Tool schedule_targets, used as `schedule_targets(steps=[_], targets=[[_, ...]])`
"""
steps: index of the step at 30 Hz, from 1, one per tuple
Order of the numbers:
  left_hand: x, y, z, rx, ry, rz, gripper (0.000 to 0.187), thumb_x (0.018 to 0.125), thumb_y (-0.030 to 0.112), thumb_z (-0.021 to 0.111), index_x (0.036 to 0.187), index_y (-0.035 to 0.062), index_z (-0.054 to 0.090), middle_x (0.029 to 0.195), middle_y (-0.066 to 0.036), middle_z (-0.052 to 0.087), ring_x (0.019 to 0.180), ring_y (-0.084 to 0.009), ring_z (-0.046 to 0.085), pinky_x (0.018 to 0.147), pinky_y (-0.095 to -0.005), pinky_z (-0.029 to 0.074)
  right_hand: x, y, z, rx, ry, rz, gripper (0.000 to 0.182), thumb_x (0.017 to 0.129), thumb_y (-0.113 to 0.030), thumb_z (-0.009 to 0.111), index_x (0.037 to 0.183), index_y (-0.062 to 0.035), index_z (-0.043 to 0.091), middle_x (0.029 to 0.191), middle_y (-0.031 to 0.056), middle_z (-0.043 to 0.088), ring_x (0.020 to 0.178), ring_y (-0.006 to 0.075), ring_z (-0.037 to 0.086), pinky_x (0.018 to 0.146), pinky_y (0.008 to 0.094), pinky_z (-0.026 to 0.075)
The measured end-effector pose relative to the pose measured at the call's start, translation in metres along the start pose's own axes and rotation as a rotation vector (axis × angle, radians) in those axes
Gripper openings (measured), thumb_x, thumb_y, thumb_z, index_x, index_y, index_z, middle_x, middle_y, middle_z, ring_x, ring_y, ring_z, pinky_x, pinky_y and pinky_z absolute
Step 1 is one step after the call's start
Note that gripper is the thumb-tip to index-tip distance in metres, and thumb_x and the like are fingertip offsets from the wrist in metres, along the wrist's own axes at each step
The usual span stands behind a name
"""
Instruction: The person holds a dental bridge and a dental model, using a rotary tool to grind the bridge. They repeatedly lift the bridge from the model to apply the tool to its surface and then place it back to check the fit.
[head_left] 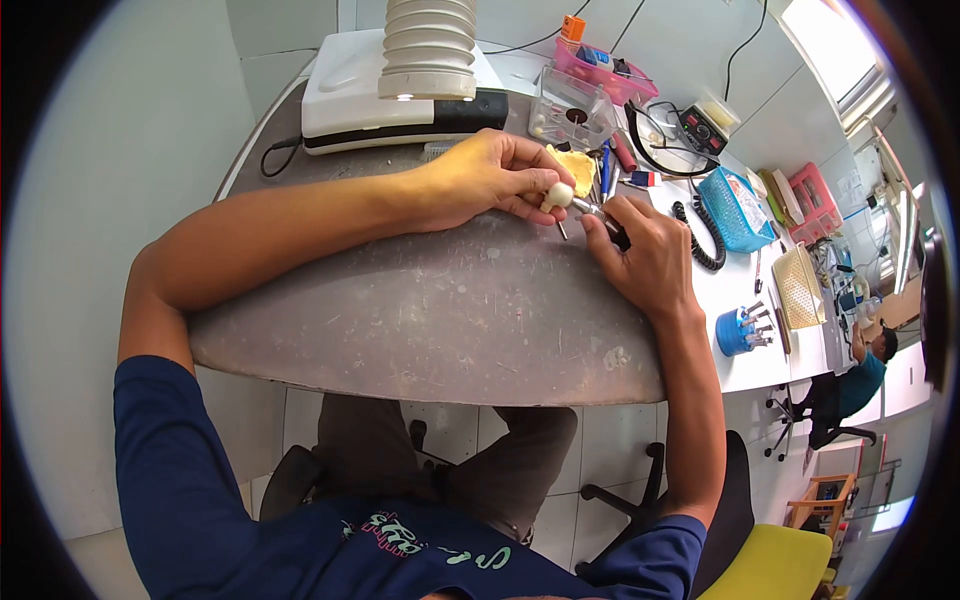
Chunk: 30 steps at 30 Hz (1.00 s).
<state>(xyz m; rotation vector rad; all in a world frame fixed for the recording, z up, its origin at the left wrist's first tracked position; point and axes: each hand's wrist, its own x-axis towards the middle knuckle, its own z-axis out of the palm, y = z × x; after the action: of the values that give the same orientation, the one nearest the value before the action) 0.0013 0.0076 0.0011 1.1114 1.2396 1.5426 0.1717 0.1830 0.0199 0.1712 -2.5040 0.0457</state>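
Observation:
Pinched in the fingers of my left hand [490, 180] is a small cream-white piece [560, 196] with a rounded top; its exact kind is too small to tell. My right hand [645, 250] is closed around a rotary handpiece [588, 207], whose metal nose points left at the piece. The nose meets or nearly meets the piece; contact cannot be made out. Just below them, a thin metal pin [562, 230] shows over the grey worktop [440, 310]. Behind the fingers lies a yellow, irregular plaster-like piece [573, 170].
A ribbed suction hose [430, 45] hangs over a white box unit [345, 95]. Rightward stand a clear plastic box [570, 105], a pink basket [610, 78], a control unit [700, 130], a coiled cord [708, 245], a blue basket [735, 210] and a blue bur holder [738, 332]. Another person [862, 385] sits far right.

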Motion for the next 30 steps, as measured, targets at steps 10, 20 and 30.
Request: schedule_targets(steps=[10,20,30], targets=[[-0.001,0.001,0.000,-0.012,-0.002,0.021,0.028,0.103,0.017,0.058,0.121,-0.0030,0.062,0.114,-0.012,0.066,0.108,-0.0183,0.067,0.098,-0.0303,0.057,0.002,-0.001,0.000,-0.006,-0.017,0.002,0.030,0.089,-0.033,0.070,0.083,-0.0042,0.067,0.069,0.0099,0.065,0.053,0.0271,0.064,0.049,0.0381,0.049],[-0.002,0.002,-0.002,0.062,-0.036,0.006,0.039,0.100,0.018,0.063,0.131,-0.0042,0.056,0.121,-0.012,0.065,0.114,-0.0189,0.065,0.102,-0.0310,0.053,-0.001,0.005,0.001,0.017,0.061,0.019,0.032,0.089,-0.036,0.068,0.083,-0.0041,0.068,0.067,0.0109,0.065,0.058,0.0299,0.065,0.053,0.0411,0.050],[-0.001,0.006,0.004,0.075,0.006,-0.013,0.045,0.096,0.015,0.066,0.135,-0.0039,0.053,0.123,-0.011,0.063,0.117,-0.0194,0.064,0.104,-0.0319,0.051,-0.007,0.011,0.002,0.001,0.001,0.036,0.033,0.090,-0.034,0.067,0.080,-0.0032,0.064,0.071,0.0123,0.065,0.062,0.0306,0.064,0.056,0.0418,0.049]])
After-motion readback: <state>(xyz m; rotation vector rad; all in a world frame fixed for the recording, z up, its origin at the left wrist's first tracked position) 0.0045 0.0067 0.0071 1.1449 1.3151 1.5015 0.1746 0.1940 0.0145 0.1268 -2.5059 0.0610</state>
